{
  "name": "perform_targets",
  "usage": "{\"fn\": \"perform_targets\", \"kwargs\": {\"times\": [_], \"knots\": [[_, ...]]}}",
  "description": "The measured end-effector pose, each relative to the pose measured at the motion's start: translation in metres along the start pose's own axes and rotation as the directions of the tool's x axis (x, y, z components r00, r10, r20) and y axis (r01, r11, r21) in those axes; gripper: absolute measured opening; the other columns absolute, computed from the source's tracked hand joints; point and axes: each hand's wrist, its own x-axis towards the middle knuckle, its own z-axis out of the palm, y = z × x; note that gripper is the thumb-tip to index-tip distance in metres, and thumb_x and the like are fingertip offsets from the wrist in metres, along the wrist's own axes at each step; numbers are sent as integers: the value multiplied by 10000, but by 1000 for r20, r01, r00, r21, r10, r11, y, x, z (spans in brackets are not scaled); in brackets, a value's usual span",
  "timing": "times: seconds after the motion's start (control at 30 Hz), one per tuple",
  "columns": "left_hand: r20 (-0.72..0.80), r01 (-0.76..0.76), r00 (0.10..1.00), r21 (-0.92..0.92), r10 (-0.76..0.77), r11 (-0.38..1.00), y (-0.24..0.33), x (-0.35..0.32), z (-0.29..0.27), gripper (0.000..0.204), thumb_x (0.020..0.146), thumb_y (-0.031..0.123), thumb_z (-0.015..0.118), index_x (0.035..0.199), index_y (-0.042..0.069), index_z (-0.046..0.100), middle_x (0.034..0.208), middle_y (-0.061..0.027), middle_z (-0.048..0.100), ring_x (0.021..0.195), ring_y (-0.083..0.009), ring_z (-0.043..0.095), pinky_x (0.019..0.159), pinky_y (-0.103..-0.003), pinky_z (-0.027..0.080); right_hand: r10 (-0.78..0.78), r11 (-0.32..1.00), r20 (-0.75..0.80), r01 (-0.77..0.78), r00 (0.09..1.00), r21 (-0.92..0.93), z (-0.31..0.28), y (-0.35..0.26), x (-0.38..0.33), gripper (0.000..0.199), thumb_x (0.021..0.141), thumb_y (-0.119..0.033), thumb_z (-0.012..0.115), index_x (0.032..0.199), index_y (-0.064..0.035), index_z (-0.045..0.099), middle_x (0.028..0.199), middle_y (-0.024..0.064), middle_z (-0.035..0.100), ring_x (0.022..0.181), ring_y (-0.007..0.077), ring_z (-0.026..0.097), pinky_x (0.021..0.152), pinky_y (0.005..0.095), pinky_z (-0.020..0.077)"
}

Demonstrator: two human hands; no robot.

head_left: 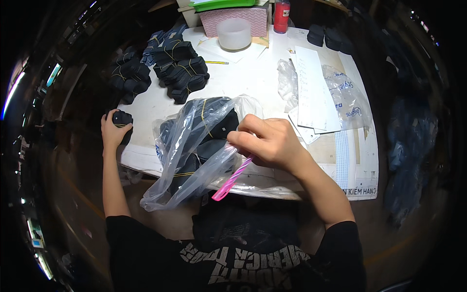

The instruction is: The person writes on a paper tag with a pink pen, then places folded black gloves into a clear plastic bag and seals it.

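Observation:
My left hand (111, 131) is closed around a small dark bundle of folded fabric (122, 118) at the table's left edge. My right hand (267, 138) pinches the rim of a clear plastic bag (185, 131). Out of the same hand slants a slim pink-and-white striped stick-like tool (232, 179); what its other end is, my fingers hide. Inside the bag, which lies on the near middle of the table and droops over the front edge, are dark fabric bundles (221, 119) tied with yellow bands.
Several banded dark bundles (182, 73) are heaped at the back left, by a yellow pencil-like stick (216, 62). Behind stand a translucent round tub (234, 35), a pink patterned box (209, 22) and a red bottle (281, 17). Paper sheets (314, 92) and plastic bags (352, 92) lie right.

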Motion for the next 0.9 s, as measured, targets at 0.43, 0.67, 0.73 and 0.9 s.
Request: {"fn": "perform_targets", "kwargs": {"times": [0.43,0.67,0.73,0.9], "knots": [[-57,231,841,-861,538,-452,160,-88,-124,914,793,501,750,1485,-8,438,1461,-224,538,1342,-351,612,1025,-479,596,22,1000,-6,-22,1000,-15,3,9,2,252,767,-180,842,997,-158,741,875,14,639,601,186,675,539,324,549],[345,352,727,-930,593,108,226,-136,-109,901,640,439,832,1383,39,514,1242,-136,596,1146,-223,631,1016,-338,512,-60,996,-168,47,984,-77,-1,16,3,191,731,-95,825,896,-146,745,792,1,591,586,125,628,487,285,493],[384,256,763,-918,520,303,225,-130,-112,884,655,384,854,1391,34,510,1243,-131,598,1164,-220,621,1048,-352,490,-52,997,-221,38,974,-68,-4,18,3,184,731,-101,821,890,-142,737,786,-2,573,579,126,615,492,283,495],[120,-444,650,-742,751,503,226,-131,-116,1013,752,317,925,1568,14,408,1526,-260,516,1431,-409,513,1206,-455,393,-24,996,-236,3,971,-88,-5,20,0,191,725,-128,834,884,-145,730,792,2,571,593,132,627,502,285,505]]}}
